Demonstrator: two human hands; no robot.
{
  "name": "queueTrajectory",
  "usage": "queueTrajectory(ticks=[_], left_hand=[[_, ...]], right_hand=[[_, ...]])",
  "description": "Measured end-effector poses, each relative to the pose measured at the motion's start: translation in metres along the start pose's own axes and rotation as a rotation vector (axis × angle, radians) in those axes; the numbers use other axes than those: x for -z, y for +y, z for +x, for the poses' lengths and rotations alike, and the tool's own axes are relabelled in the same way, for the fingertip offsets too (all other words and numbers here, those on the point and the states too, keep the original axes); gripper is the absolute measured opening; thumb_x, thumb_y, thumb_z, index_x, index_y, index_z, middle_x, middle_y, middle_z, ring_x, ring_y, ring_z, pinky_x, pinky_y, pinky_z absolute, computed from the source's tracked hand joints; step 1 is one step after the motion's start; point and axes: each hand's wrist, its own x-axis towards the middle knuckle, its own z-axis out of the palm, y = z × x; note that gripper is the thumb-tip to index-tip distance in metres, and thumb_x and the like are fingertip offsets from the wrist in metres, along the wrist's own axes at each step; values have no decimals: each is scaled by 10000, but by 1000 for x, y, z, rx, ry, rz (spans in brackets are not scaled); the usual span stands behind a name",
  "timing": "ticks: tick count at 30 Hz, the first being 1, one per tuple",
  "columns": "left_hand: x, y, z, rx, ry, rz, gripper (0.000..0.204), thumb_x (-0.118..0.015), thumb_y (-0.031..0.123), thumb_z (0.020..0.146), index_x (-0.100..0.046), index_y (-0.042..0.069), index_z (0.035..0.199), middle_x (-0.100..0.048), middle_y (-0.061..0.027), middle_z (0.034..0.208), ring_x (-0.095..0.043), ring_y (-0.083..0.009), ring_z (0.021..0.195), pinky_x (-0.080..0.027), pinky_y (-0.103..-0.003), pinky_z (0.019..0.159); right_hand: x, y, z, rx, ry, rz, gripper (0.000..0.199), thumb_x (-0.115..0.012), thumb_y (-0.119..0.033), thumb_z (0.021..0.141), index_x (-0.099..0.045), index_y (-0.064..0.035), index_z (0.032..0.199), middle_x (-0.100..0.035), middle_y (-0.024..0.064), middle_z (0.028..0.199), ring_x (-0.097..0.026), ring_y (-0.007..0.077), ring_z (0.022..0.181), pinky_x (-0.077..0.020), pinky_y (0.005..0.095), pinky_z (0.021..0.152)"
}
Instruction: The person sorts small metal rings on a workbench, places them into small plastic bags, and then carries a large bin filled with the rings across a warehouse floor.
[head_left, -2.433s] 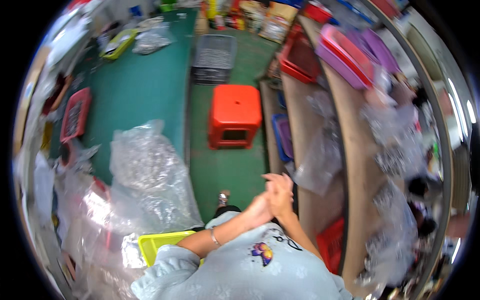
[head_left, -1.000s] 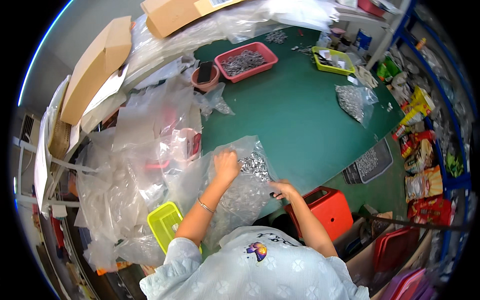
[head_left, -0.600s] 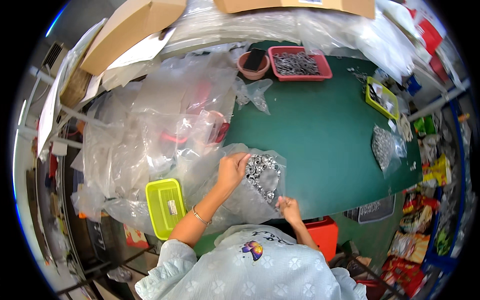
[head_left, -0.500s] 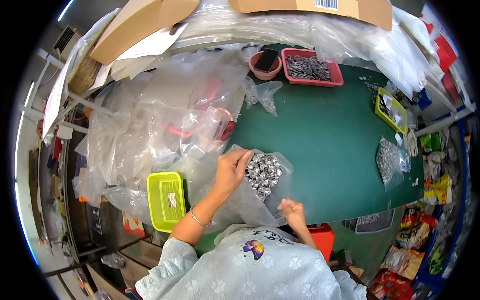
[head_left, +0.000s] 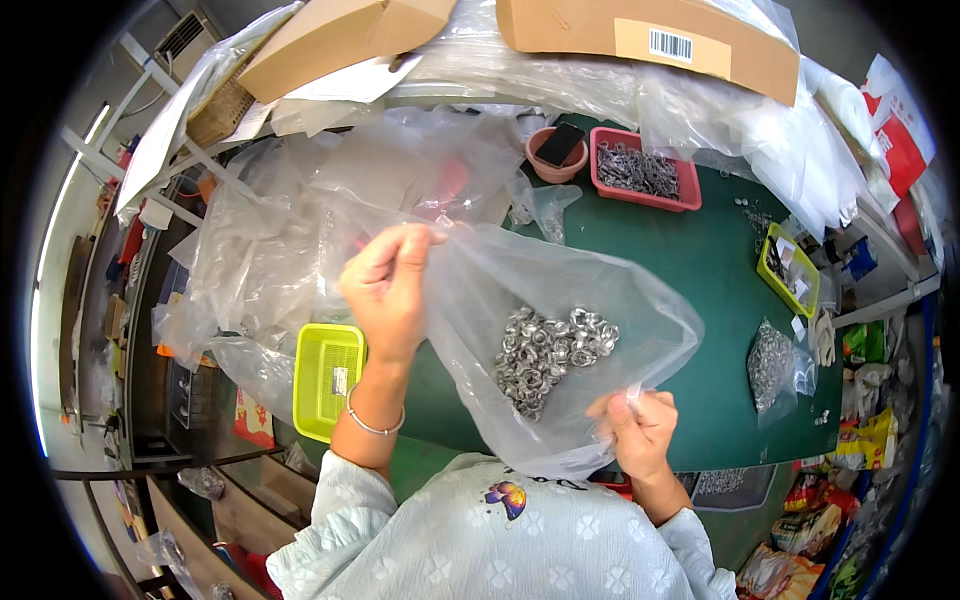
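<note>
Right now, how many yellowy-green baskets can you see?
2. One basket is just below and left of the left hand; the other is on the table's right side. More may be hidden.

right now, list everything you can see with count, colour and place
table: one, green, centre
bag: one, clear, over the table
metal pieces: many, silver, inside that bag
tray: one, pink, table's far side
bowl: one, pinkish, left of tray
phone: one, black, on bowl
baskets: two, yellow-green, left and right
filled bag: one, clear, table's right side
plastic sheets: several, clear, left
cardboard boxes: two, brown, top
crate: one, grey, lower right
packets: several, mostly red and yellow, lower right
other small items: too tiny to count
shirt: one, pale blue, bottom centre
left hand: one, bare, gripping bag's upper left edge
right hand: one, bare, gripping bag's lower right edge
</note>
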Motion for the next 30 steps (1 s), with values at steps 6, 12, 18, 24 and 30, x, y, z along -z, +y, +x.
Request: queueTrajectory(ticks=[6, 12, 18, 24, 30], left_hand=[[-14, 10, -17, 122, -71, -37, 149, -570, 84, 860, -641, -35, 809, -535, 34, 656, -407, -20, 582, -307, -176, 512], [-45, -19, -72, 387, -284, -173, 151, -561, 92, 868, -660, -10, 816, -620, -2, 744, -490, -40, 640, -393, -192, 571], [-69, -33, -98, 594, -325, -446, 156, -563, 98, 876, -645, -35, 877, -641, -29, 799, -546, -52, 706, -445, -204, 634], [-97, -23, -123, 694, -310, -422, 143, -572, 106, 871, -646, -17, 878, -642, -13, 787, -552, -45, 726, -450, -198, 654], [-134, -27, -153, 540, -872, -293, 175, -555, 98, 858, -564, 11, 1009, -472, -13, 601, -477, -134, 581, -409, -299, 559]], right_hand=[[5, -12, 14, 183, 2, -84, 182, -563, 8, 784, -586, 36, 605, -470, 40, 430, -459, 134, 343, -346, 267, 368], [15, 34, 31, 6, -99, -113, 324, -526, -151, 872, -606, 18, 608, -482, 19, 470, -458, 97, 436, -316, 260, 414], [9, 93, 7, -33, -64, 341, 283, -579, -222, 850, -598, 40, 953, -572, 117, 997, -549, 183, 914, -431, 296, 796], [-20, 111, -50, -154, 141, -3, 387, -527, -290, 867, -525, 27, 1089, -536, 117, 1086, -538, 188, 941, -430, 318, 839], [-18, 116, -61, -207, 61, -49, 356, -520, -261, 857, -528, 25, 1070, -543, 116, 1060, -542, 186, 920, -436, 315, 818]])
